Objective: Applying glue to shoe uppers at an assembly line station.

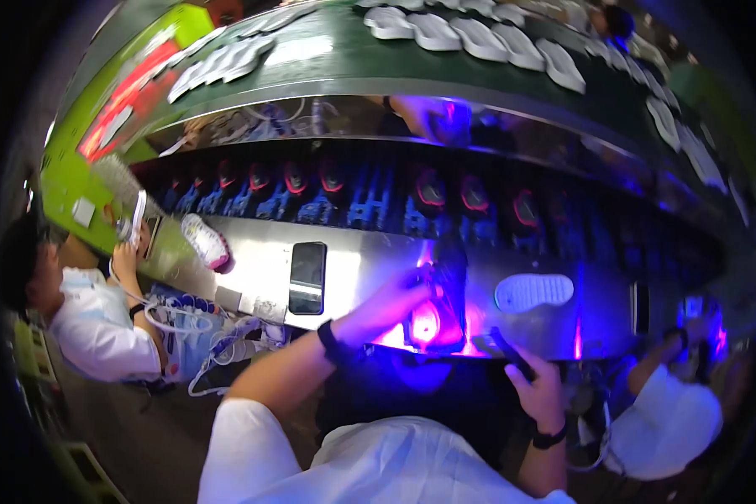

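My left hand (399, 294) grips a dark shoe (438, 307) that stands on the shiny metal bench (361, 269), lit pink and purple from below. My right hand (536, 388) is near the bench's front edge and holds a slim dark tool (504, 351) angled toward the shoe. A white shoe sole (533, 291) lies flat on the bench just right of the shoe. Both my wrists carry dark bands.
A black phone (307, 276) lies on the bench to the left, with a white shoe (204, 240) further left. A row of dark shoes (428, 197) runs along the conveyor behind; white soles (479, 38) lie on the green shelf above. Co-workers sit at left (101, 323) and right (672, 420).
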Demonstrator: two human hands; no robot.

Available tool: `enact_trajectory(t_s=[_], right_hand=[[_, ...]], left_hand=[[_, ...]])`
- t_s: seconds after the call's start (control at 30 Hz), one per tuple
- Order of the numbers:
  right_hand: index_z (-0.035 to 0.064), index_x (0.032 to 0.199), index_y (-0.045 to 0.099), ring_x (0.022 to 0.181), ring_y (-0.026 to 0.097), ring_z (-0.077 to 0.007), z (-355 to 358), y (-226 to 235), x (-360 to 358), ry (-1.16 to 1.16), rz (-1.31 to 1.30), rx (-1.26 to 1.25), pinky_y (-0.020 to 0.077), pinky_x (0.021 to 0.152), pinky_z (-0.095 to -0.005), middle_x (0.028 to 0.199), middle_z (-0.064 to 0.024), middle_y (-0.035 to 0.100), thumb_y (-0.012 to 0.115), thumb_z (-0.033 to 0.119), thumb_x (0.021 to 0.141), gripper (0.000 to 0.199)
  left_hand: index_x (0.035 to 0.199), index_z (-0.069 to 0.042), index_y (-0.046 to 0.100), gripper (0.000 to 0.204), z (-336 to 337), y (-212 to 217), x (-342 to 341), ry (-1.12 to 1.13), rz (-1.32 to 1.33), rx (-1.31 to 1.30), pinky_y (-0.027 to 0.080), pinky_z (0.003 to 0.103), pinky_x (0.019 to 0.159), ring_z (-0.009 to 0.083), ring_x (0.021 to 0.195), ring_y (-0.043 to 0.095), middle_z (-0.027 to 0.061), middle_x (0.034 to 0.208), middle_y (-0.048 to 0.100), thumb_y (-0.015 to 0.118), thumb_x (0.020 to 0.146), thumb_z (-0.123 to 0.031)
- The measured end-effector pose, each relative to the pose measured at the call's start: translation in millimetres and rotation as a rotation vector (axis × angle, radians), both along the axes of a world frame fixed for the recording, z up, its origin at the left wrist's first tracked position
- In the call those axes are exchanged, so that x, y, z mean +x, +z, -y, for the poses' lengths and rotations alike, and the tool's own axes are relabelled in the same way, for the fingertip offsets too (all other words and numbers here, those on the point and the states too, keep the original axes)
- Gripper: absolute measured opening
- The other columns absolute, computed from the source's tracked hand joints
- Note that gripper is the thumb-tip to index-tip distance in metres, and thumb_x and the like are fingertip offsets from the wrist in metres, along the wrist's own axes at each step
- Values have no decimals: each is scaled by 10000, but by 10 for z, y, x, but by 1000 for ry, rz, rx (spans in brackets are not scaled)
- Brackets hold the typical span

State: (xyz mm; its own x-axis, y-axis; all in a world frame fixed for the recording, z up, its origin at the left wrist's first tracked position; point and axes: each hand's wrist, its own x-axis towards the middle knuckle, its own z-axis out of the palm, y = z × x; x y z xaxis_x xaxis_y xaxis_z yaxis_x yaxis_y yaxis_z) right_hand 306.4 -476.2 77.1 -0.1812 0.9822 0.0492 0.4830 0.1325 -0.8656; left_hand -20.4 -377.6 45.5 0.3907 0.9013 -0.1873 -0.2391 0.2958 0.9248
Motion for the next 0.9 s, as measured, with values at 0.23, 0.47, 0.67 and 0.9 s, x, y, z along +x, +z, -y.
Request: enact_trajectory(t_s=[0.23,0.47,0.67,0.9], right_hand=[[-8,1365,564,641,544,-48,134,-341,154,-287,-312,-340,440,540,-203,922,-25,655,677,76,978,412],[13,1414,533,588,528,-45,14,-310,29,-403,-272,-315,402,484,-193,903,-45,679,625,92,1015,417],[16,1385,551,600,531,-48,-144,-461,112,-319,-253,-388,410,507,-202,927,-36,676,625,76,1010,387],[11,1371,555,602,526,-50,-340,-383,71,-297,-327,-352,402,504,-205,892,-32,673,624,57,999,381]], left_hand=[[1178,19,691,539,-1690,164,-1011,277,-1341,328,574,470,873,387,963,733,241,1018,744,664,928,-457],[1170,-90,740,389,-3048,-887,-1448,412,-1596,504,577,508,835,370,1011,734,173,1153,747,572,947,-361],[1223,-109,703,406,-3159,-618,-628,388,-1728,719,553,474,925,325,1132,699,162,1221,713,553,959,-380],[1020,-107,789,263,-3133,-740,17,322,-1541,275,613,413,826,328,989,758,128,1054,775,623,890,-264]])
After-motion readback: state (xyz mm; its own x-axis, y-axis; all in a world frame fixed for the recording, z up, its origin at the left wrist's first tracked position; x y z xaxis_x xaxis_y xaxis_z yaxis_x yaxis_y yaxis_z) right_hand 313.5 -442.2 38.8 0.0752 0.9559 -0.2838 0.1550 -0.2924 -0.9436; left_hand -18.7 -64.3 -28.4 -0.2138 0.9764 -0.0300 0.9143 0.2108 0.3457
